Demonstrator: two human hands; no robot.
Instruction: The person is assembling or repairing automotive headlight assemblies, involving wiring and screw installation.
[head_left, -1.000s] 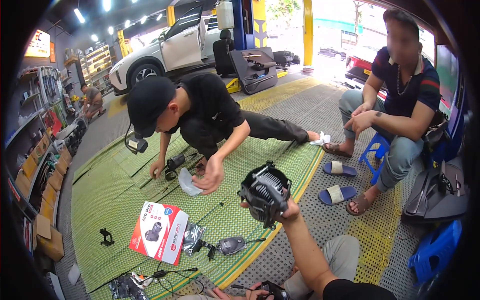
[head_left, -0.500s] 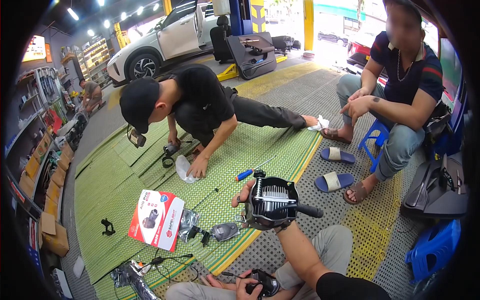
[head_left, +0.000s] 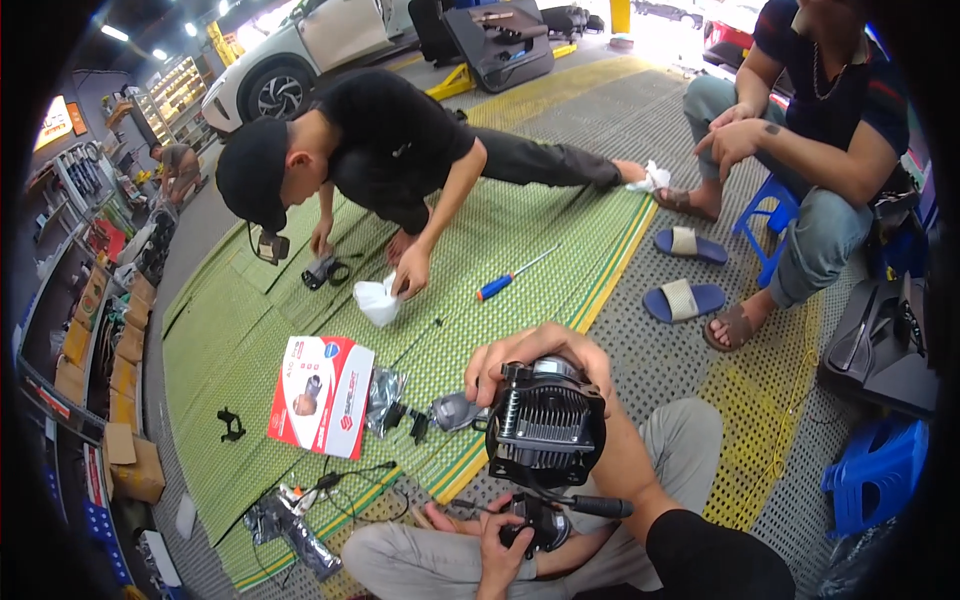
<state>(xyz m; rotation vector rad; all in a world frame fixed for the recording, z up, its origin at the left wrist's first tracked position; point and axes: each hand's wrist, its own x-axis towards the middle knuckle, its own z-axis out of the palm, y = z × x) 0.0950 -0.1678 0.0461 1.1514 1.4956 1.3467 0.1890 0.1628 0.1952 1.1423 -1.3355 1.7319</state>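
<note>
My right hand [head_left: 545, 352] is raised in front of me, its fingers wrapped over the far side of a black car lamp [head_left: 548, 425]. The lamp's finned metal heat sink faces up, and a short cable with a black plug [head_left: 602, 507] hangs off it. Low over my crossed legs, my left hand [head_left: 503, 541] grips a second black lamp [head_left: 541, 522], partly hidden under the first. Just left of the raised lamp, a grey rounded part [head_left: 455, 411] and a black bracket [head_left: 408, 418] lie on the green mat [head_left: 250, 400].
A red and white box [head_left: 320, 397], a black bracket [head_left: 231, 425], wires and a plastic-wrapped part [head_left: 300, 540] lie leftward. A blue-handled screwdriver [head_left: 515, 274] rests ahead. Opposite, a crouching person holds white plastic [head_left: 378, 301] beside another lamp [head_left: 322, 272]. Rightward sit slippers [head_left: 684, 300] and a seated person.
My right hand has turned the lamp, bringing its finned side up, and now grips it from the far side. The crouching person has lifted the white plastic. My view has tilted down.
</note>
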